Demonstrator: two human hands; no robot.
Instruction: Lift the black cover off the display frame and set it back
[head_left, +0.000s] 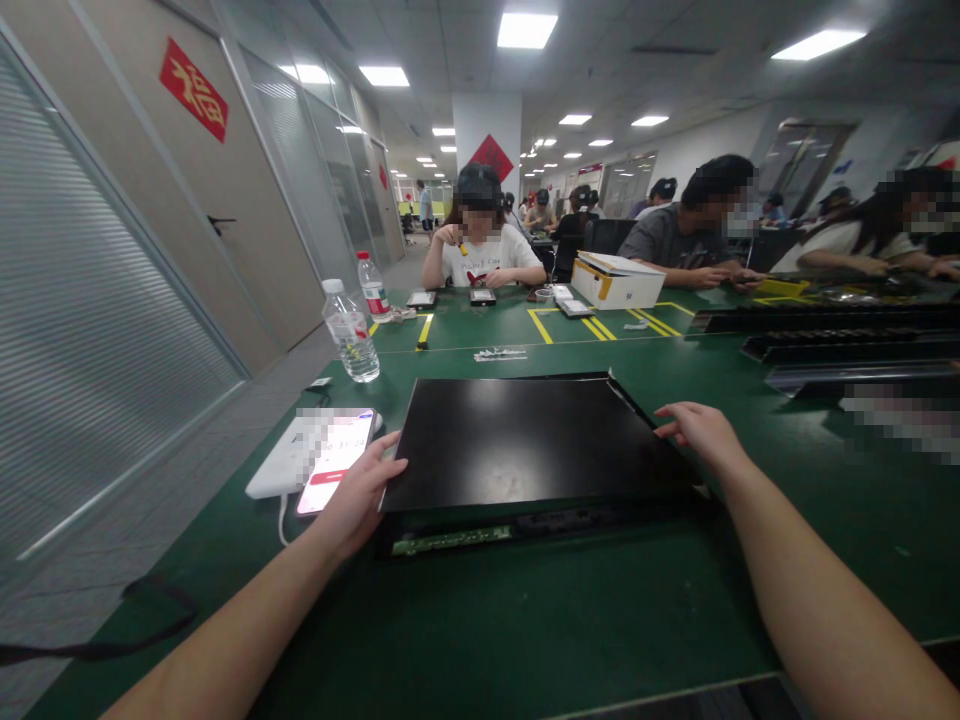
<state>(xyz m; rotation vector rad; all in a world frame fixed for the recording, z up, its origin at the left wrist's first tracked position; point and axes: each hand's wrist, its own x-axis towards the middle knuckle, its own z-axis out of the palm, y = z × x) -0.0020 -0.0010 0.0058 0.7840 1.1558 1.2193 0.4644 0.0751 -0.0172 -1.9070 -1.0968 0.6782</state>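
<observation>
The black panel [517, 440] lies between the two hands on the green table [570, 620]. The left hand [367, 490] grips its left edge, thumb on top; the right hand [701, 432], fingers loosely curled, is at its right side, contact unclear.

bench [525, 620] surface bare at lower centre, below the black panel [525, 440], and at right beyond its edge. left side obstructed: phone [337, 460], white box [281, 465], clear bottle [350, 330]. narrow bare strip above panel, bounded by silvery scraps [500, 354]. dark rails [840, 345] block upper right.
</observation>
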